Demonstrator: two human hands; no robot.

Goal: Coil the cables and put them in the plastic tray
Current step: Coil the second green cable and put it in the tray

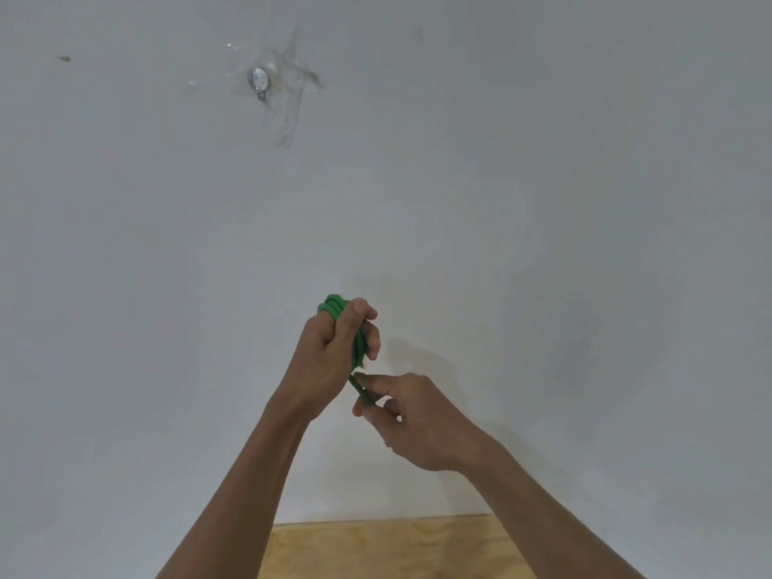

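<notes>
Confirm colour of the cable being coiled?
Green, plain, no pattern: cable looped in the left hand. Head view, the only one.

The cable [353,353] is plain bright green, with no markings. The wall [501,181] is flat white going greyish, with a faint yellowish smudge. The tape [288,98] on it is clear, yellowed brown in places, over a small silvery disc [258,80]. The plywood [376,549] is pale yellow with light grain

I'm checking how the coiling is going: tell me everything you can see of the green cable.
The green cable looks smooth and rubbery, wound into several tight loops bunched in the left hand, held up before a white wall. A short free end runs down to the right hand, pinched in its fingertips. No plug shows.
</notes>
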